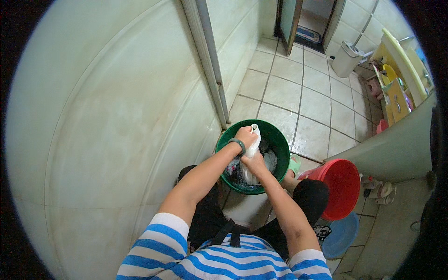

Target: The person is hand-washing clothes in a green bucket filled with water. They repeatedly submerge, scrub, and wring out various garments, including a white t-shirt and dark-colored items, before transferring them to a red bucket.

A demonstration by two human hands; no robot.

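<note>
A green plastic bucket [281, 140] stands on the floor between my knees, with wet clothes [268, 159] and some water in it. My left hand [246, 137], a dark bangle on its wrist, is closed around the upper part of a white wet cloth [252, 148] above the bucket. Just below it, my right hand [254, 163] grips the same cloth. From there the cloth hangs down into the bucket.
On the right stand a red bucket [341, 189] and a blue basin [340, 236]. A pale wall [105, 122] runs along the left. Farther off are a waste bin [346, 59], an open door [289, 24] and a yellowish cabinet [397, 101].
</note>
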